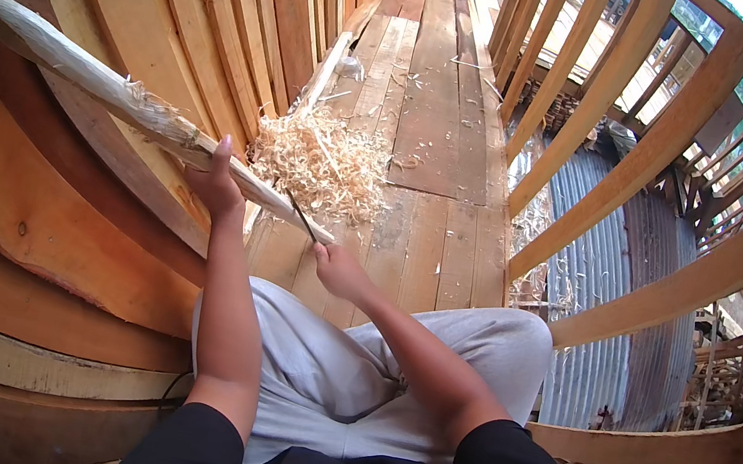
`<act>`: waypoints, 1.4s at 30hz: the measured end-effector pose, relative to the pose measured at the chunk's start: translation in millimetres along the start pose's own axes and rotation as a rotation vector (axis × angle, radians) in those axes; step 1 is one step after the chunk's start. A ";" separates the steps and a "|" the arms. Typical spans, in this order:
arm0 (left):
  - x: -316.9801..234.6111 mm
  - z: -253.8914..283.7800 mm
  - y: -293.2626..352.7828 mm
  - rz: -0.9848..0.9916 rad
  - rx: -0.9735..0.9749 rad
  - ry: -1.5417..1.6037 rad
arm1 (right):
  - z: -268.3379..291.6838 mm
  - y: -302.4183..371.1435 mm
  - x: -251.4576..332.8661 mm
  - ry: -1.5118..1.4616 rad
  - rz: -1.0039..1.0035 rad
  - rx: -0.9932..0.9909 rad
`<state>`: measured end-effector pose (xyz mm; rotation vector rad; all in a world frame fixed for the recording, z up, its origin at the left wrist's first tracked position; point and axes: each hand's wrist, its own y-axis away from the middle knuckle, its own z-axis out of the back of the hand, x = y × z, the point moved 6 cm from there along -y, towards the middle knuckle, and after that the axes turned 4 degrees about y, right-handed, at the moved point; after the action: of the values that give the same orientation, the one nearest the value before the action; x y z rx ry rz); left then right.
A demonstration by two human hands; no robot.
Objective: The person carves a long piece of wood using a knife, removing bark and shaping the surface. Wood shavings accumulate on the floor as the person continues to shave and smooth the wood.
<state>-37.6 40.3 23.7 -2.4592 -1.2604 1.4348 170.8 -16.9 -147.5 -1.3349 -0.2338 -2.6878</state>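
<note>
A long, pale wooden pole (87, 68) slants from the far left down to a spot in front of my knees. Partway along it, my left hand (219, 185) is wrapped round the wood with the thumb up. Fine curls of wood cling to the pole's upper side beyond that hand. My right hand (344, 274) is closed at the pole's near end, round the handle of a knife, which the fingers mostly hide. The knife's thin dark blade (303, 215) points away and to the left, lying across the pole.
A heap of wood shavings (324, 164) lies on the plank floor (453, 247) beyond my hands. Upright boards (203, 4) and stacked planks (41, 243) line the left. A wooden railing (627, 193) runs along the right, with a corrugated metal roof (596, 282) below it.
</note>
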 end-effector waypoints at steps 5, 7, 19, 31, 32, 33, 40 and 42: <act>0.4 11.5 10.1 0.009 0.002 0.027 | 25.2 52.6 12.6 -0.061 -0.193 0.198; -5.9 1.5 6.2 0.048 0.049 0.000 | 39.1 52.9 20.7 -0.026 -0.239 0.187; 1.5 4.6 3.4 0.051 0.098 0.015 | 87.6 74.4 87.9 0.097 -0.201 0.298; 21.6 16.2 5.0 0.200 0.254 0.289 | 104.2 40.6 70.7 -0.130 -0.237 0.272; 21.2 16.1 1.7 0.183 0.276 0.263 | 102.4 34.1 61.5 -0.179 -0.235 0.260; 20.0 16.4 -0.9 0.163 0.252 0.200 | 100.2 25.7 50.4 -0.183 -0.230 0.240; -14.7 1.8 -0.1 -0.002 0.023 -0.029 | 34.6 -1.8 -33.7 -0.228 -0.324 0.246; -15.0 1.8 -1.4 0.015 0.011 -0.032 | 24.7 -10.7 -40.6 -0.120 -0.307 0.210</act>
<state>-43.6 30.9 34.0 -2.4536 -1.2390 1.4863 212.4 0.4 -166.1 -1.5010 -0.7694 -2.7213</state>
